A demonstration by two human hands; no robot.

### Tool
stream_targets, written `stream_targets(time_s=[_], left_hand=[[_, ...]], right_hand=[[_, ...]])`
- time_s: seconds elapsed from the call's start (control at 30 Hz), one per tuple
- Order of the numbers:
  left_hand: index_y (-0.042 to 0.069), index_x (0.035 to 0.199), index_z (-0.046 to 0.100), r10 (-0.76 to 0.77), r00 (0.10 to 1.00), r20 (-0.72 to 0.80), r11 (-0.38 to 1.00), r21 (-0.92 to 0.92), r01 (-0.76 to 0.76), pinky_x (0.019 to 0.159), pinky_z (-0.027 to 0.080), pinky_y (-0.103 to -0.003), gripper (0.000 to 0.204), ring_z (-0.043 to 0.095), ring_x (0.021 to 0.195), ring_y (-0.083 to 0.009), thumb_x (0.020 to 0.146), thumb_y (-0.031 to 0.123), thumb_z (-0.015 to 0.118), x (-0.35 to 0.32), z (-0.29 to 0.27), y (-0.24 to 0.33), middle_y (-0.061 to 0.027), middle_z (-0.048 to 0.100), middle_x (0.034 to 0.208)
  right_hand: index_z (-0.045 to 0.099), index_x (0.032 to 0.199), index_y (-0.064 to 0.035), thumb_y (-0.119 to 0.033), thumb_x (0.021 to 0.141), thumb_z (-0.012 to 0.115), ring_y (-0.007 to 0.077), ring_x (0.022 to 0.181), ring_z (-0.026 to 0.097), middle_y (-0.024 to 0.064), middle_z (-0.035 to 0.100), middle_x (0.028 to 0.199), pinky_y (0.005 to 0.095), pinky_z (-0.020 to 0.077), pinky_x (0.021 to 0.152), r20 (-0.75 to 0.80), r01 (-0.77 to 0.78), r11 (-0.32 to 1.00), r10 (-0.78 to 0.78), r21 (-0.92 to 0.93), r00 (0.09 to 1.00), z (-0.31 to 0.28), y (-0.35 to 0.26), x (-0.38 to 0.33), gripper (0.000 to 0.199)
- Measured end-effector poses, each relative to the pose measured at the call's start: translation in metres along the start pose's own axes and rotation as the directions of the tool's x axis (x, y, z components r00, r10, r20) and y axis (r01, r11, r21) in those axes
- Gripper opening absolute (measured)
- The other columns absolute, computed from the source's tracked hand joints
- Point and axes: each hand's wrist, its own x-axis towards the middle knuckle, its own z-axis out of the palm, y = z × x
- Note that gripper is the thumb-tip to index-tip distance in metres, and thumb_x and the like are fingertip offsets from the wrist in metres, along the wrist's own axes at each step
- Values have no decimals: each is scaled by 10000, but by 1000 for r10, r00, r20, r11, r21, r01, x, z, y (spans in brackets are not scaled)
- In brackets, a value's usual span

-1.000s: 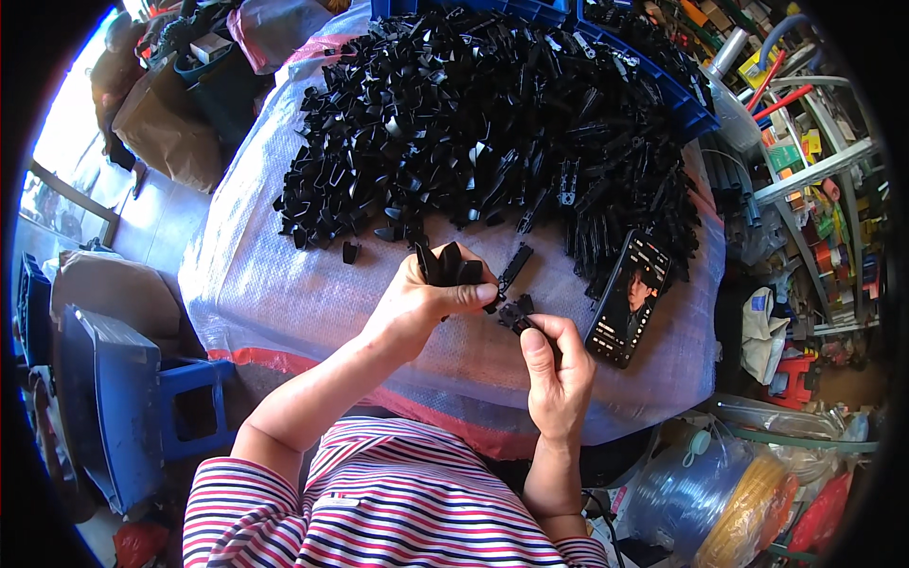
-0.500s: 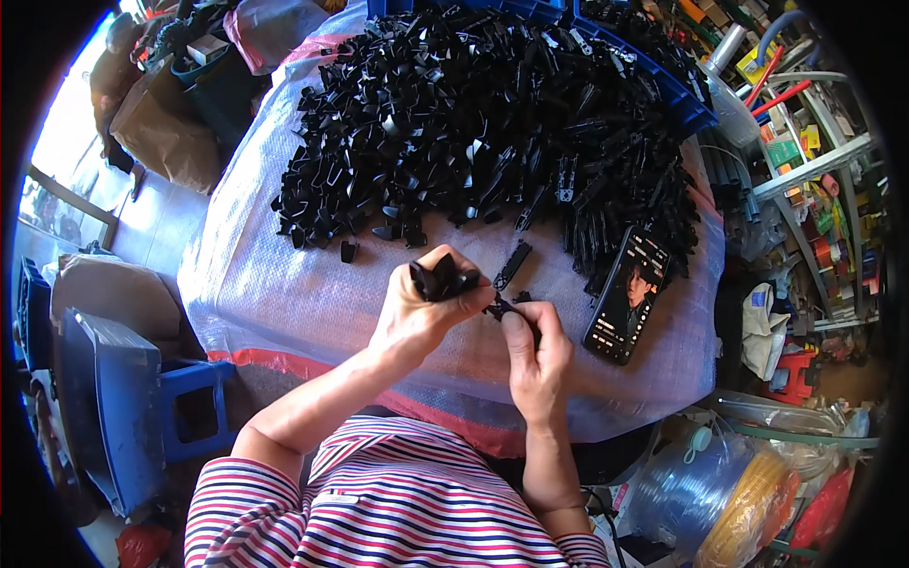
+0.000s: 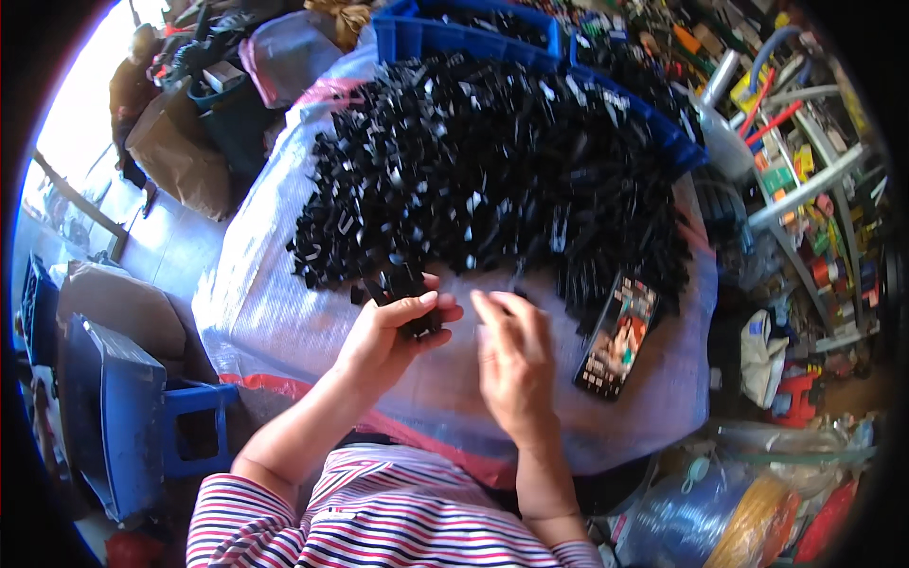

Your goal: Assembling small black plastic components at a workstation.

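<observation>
My left hand point(image 3: 386, 331) is closed around several small black plastic parts point(image 3: 417, 317), just in front of the pile's near edge. To its right, my right hand point(image 3: 516, 364) is apart from it, slightly blurred, fingers stretched forward and parted with nothing visible in them. Beyond both hands spreads a large heap of black plastic parts point(image 3: 454, 180), curved pieces mostly on the left and long narrow ones on the right. It lies on a white woven sheet point(image 3: 256, 284) with a red edge band.
A phone point(image 3: 617, 338) with a lit screen lies right of my right hand. Blue crates point(image 3: 464, 40) holding black parts stand behind the heap. A blue plastic stool point(image 3: 194, 426) is at the left, crowded metal shelving point(image 3: 810, 185) at the right. A person point(image 3: 133, 80) is far left.
My hands have separated: the right has come off the piece both were handling, and the left has moved left with black parts in it. The view has tilted up slightly, and the phone's picture differs.
</observation>
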Motion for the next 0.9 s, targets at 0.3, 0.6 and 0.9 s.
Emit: stream_targets(time_s=[0.3, 0.6, 0.9], left_hand=[[90, 740, 571, 304, 925, 231, 878, 309, -365, 505, 488, -334, 196, 572, 551, -197, 775, 280, 608, 201, 91, 182, -72, 591, 652], [74, 1134, 538, 680, 732, 50, 549, 627, -553, 777, 469, -372, 533, 594, 905, -199, 733, 412, 632, 271, 131, 223, -93, 608, 1042], [38, 810, 598, 557, 608, 566, -307, 820, -483, 558, 448, -338, 69, 552, 597, -262, 771, 95, 602, 17, -29, 61, -105, 521, 695]], right_hand=[[620, 965, -48, 31, 709, 594, 275, 845, 526, 103, 543, 909, 356, 445, 745, 147, -121, 986, 137, -112, 980, -6, 57, -12, 270], [569, 894, -40, -9, 666, 665, 300, 849, 518, 99, 542, 904, 385, 421, 782, 129, -184, 968, 208, -172, 970, -4, 74, 1, 250], [460, 1187, 28, -205, 906, 506, 84, 756, 510, 38, 560, 904, 202, 424, 659, 175, -400, 562, 412, 724, 894, -20, 48, -11, 368]])
